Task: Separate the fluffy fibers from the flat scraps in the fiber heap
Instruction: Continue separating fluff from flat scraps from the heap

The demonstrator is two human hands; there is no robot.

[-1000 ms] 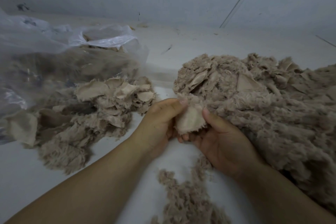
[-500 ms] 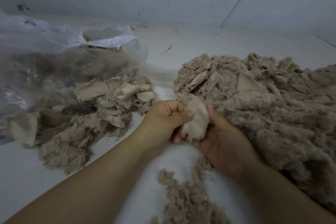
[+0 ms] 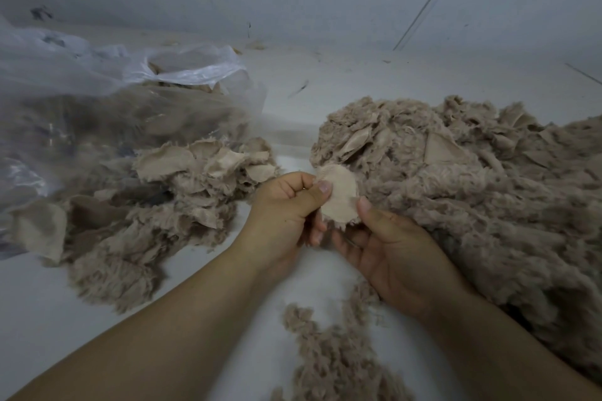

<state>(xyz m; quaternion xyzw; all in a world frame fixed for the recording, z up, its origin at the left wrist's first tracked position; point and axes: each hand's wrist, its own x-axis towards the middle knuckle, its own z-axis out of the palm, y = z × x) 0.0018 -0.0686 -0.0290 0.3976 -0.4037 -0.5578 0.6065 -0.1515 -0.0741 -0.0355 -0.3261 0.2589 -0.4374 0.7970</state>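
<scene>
Left hand: the left hand (image 3: 286,208) is pinching the upper left edge of a flat scrap (image 3: 340,197) at frame centre, thumb over the cloth and the other fingers curled behind.
Right hand: the right hand (image 3: 395,254) is pinching the scrap's lower right edge under the thumb; the other fingers are lying beneath the cloth, and their exact lie cannot be told.
Step in hand: judged, the scrap is being checked and stripped of fluff; a fringe of fibers is hanging at its lower edge. Advice: keep both pinches at the edges, pull the fringe downward, then release the clean piece to the left.
Fiber heap: the fiber heap (image 3: 472,192) is filling the right of the frame, touching the right hand, with flat pieces showing among the fluff.
Scrap pile: a scrap pile (image 3: 182,179) is lying at centre left, apart from the heap.
Loose fluff: a fluff strip (image 3: 335,348) is lying at lower centre between the forearms.
Plastic bag: a clear plastic bag (image 3: 97,94) is sitting at upper left, apparently holding similar material.
Obstruction: both forearms are crossing above the fluff strip and could scatter it; the scrap pile's ragged edges are carrying fluff too.
</scene>
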